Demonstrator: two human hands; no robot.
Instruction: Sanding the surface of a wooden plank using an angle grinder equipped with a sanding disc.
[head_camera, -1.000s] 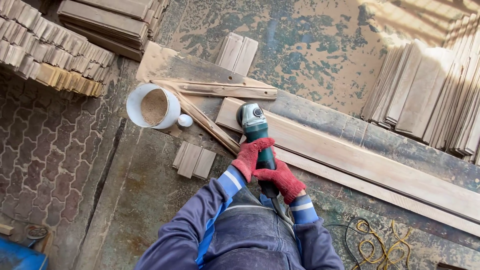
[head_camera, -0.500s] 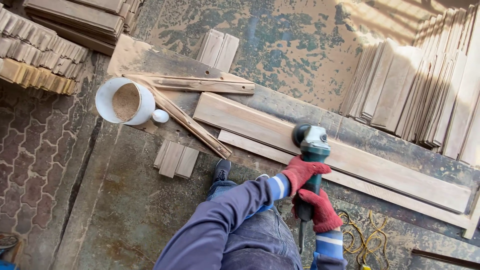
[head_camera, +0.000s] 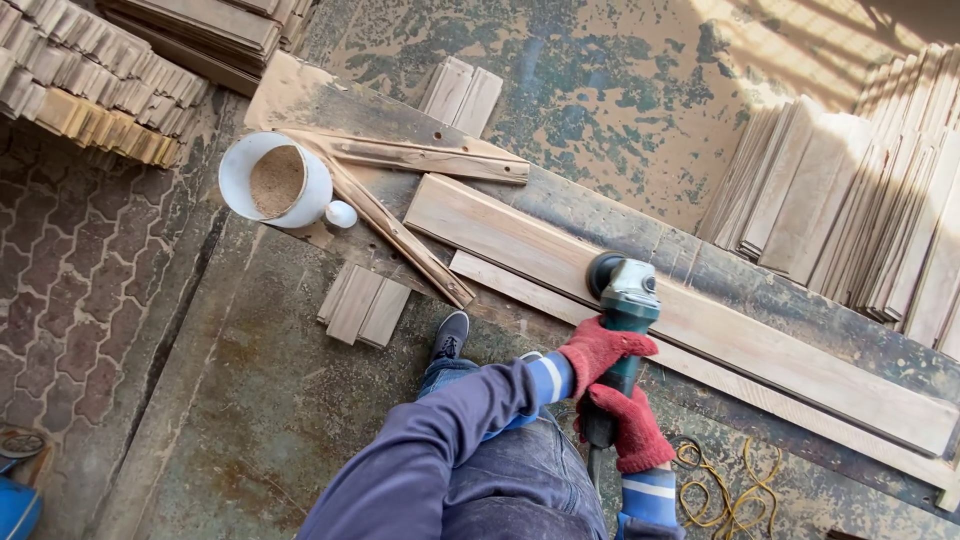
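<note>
The green angle grinder (head_camera: 622, 300) sits head-down on the long pale plank (head_camera: 700, 320), roughly a third of the way along it from the near end, its dark disc pressed to the wood's upper face. The left hand (head_camera: 600, 352), in a red knitted glove, is wrapped tight round the grinder's body just behind the grey head. The right hand (head_camera: 628, 428), gloved the same, is clamped round the rear of the handle, lower and closer to the person's body – both grips fully closed on the tool. A dark cord leaves the handle's tail and drops past the blue-banded cuffs.

The plank lies slantwise on a worn, paint-flaked work surface (head_camera: 600, 110), with a narrower strip of timber (head_camera: 760, 395) just beside it along its near edge. Two thin battens (head_camera: 420, 160) meet in a wedge at the plank's far end. Next to them stands a white bucket (head_camera: 272, 182) part-filled with sawdust, a small white round object (head_camera: 341, 214) touching its side.

Short boards (head_camera: 362, 305) lie flat on the lower ledge, another pair (head_camera: 462, 92) further up the surface. Stacks of thin slats (head_camera: 860, 200) lean in sunlight to the right; bundled timber (head_camera: 90, 90) is piled at upper left. A yellow cable (head_camera: 730, 490) lies coiled on the floor near the right hand – one dark shoe (head_camera: 450, 335) shows beneath the left sleeve
</note>
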